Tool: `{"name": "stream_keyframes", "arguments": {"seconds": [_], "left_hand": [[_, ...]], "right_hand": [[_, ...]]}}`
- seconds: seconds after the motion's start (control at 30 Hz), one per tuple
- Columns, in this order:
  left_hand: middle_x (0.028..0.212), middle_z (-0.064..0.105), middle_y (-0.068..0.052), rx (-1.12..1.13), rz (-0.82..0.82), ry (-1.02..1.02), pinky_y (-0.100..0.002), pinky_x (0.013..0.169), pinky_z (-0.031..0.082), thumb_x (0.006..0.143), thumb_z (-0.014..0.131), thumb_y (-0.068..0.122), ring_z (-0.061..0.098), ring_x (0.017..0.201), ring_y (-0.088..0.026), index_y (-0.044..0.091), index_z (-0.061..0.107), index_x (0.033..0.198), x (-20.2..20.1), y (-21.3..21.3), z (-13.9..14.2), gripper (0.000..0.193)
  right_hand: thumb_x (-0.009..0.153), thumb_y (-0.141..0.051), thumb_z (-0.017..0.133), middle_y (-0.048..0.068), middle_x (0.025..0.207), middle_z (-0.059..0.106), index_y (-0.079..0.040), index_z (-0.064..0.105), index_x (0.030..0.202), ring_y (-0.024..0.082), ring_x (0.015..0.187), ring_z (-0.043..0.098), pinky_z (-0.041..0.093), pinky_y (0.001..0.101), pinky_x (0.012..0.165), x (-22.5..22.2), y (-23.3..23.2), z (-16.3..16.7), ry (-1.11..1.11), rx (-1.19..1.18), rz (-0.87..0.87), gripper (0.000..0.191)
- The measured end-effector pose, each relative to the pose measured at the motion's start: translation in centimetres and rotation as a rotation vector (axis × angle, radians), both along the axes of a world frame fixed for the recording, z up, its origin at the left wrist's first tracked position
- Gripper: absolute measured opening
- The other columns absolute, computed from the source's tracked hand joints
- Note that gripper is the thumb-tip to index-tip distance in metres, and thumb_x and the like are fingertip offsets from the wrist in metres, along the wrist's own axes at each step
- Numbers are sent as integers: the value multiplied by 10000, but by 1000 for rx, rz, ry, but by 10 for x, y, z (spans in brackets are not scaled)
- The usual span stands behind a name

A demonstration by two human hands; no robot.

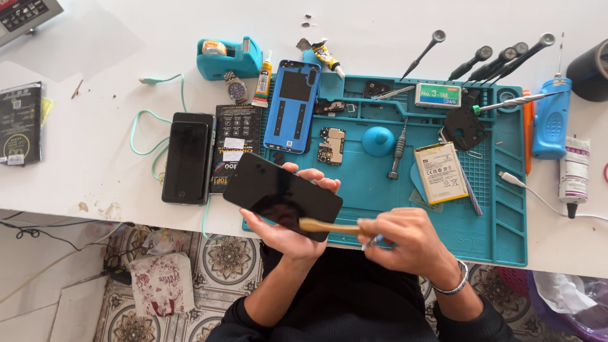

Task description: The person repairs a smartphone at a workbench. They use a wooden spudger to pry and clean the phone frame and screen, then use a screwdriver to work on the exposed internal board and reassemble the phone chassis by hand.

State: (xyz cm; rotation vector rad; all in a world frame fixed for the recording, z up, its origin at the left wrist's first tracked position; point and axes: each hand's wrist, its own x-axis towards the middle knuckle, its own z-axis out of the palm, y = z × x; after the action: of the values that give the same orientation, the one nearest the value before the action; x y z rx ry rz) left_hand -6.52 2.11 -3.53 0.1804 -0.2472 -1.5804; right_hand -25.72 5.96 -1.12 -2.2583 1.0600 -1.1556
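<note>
We hold the phone (pixel 282 195) in our left hand (pixel 288 221), lower centre of the frame: palm under it, fingertips curled over its far edge, dark screen up, tilted. Our right hand (pixel 408 239) is closed around a brush (pixel 329 226) with a pale wooden handle; its tip rests on the phone's near right corner. A bracelet (pixel 457 282) sits on the right wrist.

Beyond the hands lies the teal mat (pixel 506 209), centre to right. On it: a battery (pixel 441 172) right of centre, a screwdriver (pixel 397 151) beside a blue dome (pixel 378 140), a circuit board (pixel 331 145), and a blue back cover (pixel 291 106) at upper centre.

Left of the mat, two dark phones (pixel 187 158) lie stacked on the white table (pixel 82 139), a black package (pixel 235 145) touching them. A tape dispenser (pixel 228 58) and wristwatch (pixel 236 87) sit at upper centre-left. More screwdrivers (pixel 500 60) stand at upper right.
</note>
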Motion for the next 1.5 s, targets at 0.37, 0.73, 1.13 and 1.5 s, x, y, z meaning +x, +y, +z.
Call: {"name": "stream_keyframes", "arguments": {"seconds": [0.37, 0.73, 1.13, 1.5], "left_hand": [[1220, 653, -248, -81, 6, -88, -581, 971, 511, 933, 195, 892, 633, 1047, -395, -13, 558, 1316, -1, 1, 0, 1047], [1151, 537, -174, -135, -56, -45, -585, 994, 516, 883, 226, 915, 570, 1100, -323, -4, 502, 1250, -6, 2, 0, 1028], [1140, 560, -151, -58, -86, -127, -593, 950, 533, 881, 282, 922, 603, 1047, -329, 0, 483, 1282, -6, 6, -3, 1025], [1176, 524, -139, -316, 62, -409, -556, 1008, 529, 840, 517, 911, 586, 1108, -298, 15, 465, 1316, -9, 7, -8, 1016]], "right_hand": [[772, -75, 796, 0, 687, 708, -49, 732, 991, 144, 472, 591, 446, 293, 455, 0, 1, -3, -14, 31, -198, 229], [766, -67, 768, -1, 706, 706, -94, 733, 940, 112, 490, 589, 469, 276, 478, 2, 2, -2, -42, 16, -124, 179], [747, -36, 775, -26, 756, 752, -82, 732, 959, 126, 465, 597, 463, 282, 449, 3, 2, 0, -59, 108, -178, 221], [798, -74, 752, -20, 775, 748, -102, 717, 992, 151, 621, 709, 533, 275, 561, 1, 2, -4, -56, 57, 62, 200]]}}
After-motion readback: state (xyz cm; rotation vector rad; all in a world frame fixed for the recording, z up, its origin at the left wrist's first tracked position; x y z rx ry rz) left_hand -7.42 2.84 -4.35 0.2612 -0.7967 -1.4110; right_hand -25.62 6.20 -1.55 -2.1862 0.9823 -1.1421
